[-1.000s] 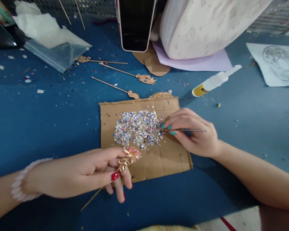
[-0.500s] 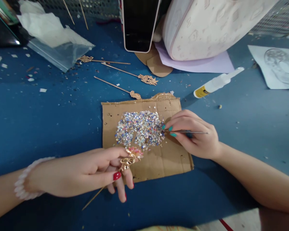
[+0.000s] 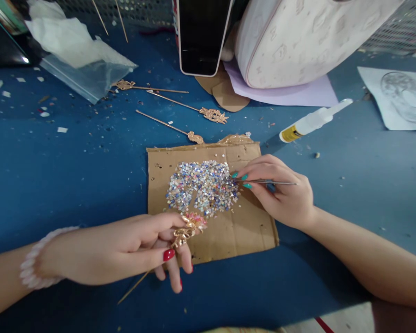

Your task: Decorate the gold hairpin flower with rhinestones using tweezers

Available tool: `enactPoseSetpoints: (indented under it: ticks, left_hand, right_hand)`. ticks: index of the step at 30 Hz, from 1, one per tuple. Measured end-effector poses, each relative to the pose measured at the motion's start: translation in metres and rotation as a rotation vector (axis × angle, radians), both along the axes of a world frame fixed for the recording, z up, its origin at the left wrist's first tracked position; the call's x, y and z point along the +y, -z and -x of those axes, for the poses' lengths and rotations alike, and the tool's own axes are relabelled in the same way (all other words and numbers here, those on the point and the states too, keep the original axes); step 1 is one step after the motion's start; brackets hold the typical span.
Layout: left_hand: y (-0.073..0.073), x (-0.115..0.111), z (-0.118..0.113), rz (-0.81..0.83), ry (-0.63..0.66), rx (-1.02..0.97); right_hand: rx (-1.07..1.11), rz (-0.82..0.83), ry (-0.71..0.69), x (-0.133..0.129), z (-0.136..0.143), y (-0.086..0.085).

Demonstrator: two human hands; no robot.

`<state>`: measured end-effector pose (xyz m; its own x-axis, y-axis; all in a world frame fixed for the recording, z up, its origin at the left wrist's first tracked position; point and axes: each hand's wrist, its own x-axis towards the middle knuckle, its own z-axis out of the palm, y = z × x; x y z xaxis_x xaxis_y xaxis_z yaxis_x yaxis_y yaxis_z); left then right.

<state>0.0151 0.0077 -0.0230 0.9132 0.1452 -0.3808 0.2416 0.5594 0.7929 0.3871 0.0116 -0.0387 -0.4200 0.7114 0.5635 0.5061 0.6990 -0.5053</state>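
Observation:
My left hand (image 3: pixel 135 249) is closed around a gold hairpin (image 3: pixel 183 235) topped with pink petals, its long stem (image 3: pixel 133 287) sticking out below the palm. The ornament hangs over the front left part of a cardboard piece (image 3: pixel 242 231). Pinched between the fingertips of my right hand (image 3: pixel 280 189) are thin metal tweezers (image 3: pixel 280 182). Their tip is at the right side of a spread of small shiny shell chips (image 3: pixel 201 185) in blue, white and pink on the cardboard; the fingers hide part of it.
Several gold hairpins (image 3: pixel 213 114) lie behind the cardboard. A glue bottle (image 3: pixel 308 124) lies to the right, near a printed paper sheet (image 3: pixel 400 97). At the back are a phone (image 3: pixel 203 41), a pale bag (image 3: pixel 298 41) and a plastic bag (image 3: pixel 90 74).
My right hand has shifted slightly up, and the tweezers with it, still at the right side of the chips. My left hand and the hairpin hold almost the same position.

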Motion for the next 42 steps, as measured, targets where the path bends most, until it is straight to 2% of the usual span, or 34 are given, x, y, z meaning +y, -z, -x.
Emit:
enactPoseSetpoints:
  ticks: [13, 20, 36, 42]
  left_hand:
    - [0.0049, -0.0031, 0.0017, -0.030, -0.035, -0.091]
    - [0.0060, -0.0038, 0.0004, -0.002, -0.041, -0.077]
    - [0.0040, -0.0023, 0.0002, 0.015, -0.042, -0.063]
    - [0.0097, -0.0035, 0.0023, 0.002, -0.045, -0.095]
  right_hand:
    - [0.010, -0.004, -0.072, 0.0009, 0.0000, -0.0012]
    - [-0.024, -0.013, -0.137, 0.0018, -0.0013, -0.0029]
    - [0.027, -0.043, -0.028, 0.0058, 0.0021, 0.0019]
    - [-0.019, -0.032, -0.024, 0.0065, 0.0028, 0.0036]
